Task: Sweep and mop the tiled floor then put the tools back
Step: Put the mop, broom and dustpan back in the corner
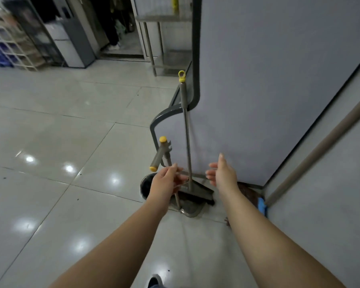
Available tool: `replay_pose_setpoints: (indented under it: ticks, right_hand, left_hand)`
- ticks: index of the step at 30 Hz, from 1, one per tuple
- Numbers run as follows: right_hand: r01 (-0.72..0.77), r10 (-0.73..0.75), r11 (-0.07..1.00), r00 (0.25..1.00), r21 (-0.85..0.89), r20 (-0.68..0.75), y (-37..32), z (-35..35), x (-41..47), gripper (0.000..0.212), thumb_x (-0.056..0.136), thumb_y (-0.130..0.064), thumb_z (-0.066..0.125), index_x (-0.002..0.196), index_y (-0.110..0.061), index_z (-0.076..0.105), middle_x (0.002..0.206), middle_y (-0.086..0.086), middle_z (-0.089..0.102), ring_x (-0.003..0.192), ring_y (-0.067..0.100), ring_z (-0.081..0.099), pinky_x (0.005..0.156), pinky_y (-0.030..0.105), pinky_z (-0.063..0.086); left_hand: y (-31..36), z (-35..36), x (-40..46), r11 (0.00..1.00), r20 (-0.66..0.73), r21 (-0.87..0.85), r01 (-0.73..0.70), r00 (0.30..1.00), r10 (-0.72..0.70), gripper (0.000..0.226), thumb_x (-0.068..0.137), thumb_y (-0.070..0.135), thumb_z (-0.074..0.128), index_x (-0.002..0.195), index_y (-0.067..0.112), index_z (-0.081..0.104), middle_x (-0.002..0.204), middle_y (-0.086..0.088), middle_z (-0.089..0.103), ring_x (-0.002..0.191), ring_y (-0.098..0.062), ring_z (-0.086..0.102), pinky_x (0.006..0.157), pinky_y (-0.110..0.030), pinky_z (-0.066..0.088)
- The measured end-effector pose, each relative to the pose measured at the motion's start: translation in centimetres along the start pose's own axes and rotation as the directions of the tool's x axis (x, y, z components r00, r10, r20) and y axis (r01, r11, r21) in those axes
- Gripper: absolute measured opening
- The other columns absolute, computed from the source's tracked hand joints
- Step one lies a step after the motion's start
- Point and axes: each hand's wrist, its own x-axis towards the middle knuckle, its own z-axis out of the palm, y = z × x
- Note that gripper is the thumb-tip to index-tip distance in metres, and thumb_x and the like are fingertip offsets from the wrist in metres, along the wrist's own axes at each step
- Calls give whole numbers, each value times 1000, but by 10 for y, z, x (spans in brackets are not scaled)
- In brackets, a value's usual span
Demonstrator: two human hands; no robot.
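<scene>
A broom (186, 129) with a grey metal handle and yellow ring top stands upright against the grey partition (268, 90), its dark head on the floor. Beside it stands a long-handled dustpan (190, 208), its grey grip (158, 153) with yellow end caps tilted left. My left hand (165, 185) reaches in front of the dustpan's thin shaft with fingers loosely extended, gripping nothing that I can see. My right hand (221, 171) hovers open just right of the broom handle, palm facing left. A mop with a tan pole (320, 146) and blue head (262, 206) leans at the right wall.
The glossy pale tiled floor (71, 132) spreads left with a few dark specks. A dark round floor opening (147, 185) lies behind my left hand. A steel table (162, 38), a doorway and shelving stand at the back. My shoe (154, 281) shows at the bottom.
</scene>
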Motion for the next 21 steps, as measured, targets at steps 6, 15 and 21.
replay_pose_setpoints:
  ticks: [6, 15, 21]
  right_hand:
    - [7, -3, 998, 998, -67, 55, 9, 66, -11, 49, 98, -48, 32, 74, -13, 55, 60, 3, 57, 54, 14, 51, 49, 23, 39]
    - [-15, 11, 997, 998, -75, -59, 11, 151, -9, 39, 98, -46, 34, 74, -20, 50, 66, 1, 51, 57, 13, 48, 51, 23, 40]
    - [-28, 18, 992, 996, -124, -86, 1, 163, 16, 40, 94, -50, 41, 77, -14, 45, 65, 1, 42, 57, 15, 41, 57, 27, 34]
  left_hand:
    - [6, -61, 20, 1000, -57, 7, -11, 998, 11, 25, 96, 31, 46, 86, 15, 63, 56, 7, 67, 60, -10, 56, 58, -23, 41]
    - [30, -142, 82, 1000, 103, 19, 5, 995, -7, 25, 97, 29, 46, 86, 13, 61, 55, 5, 65, 51, -7, 58, 49, -20, 49]
    - [34, -133, 120, 993, 183, 115, 37, 981, -58, 27, 97, 33, 46, 86, 16, 63, 66, 2, 66, 65, -10, 59, 61, -23, 45]
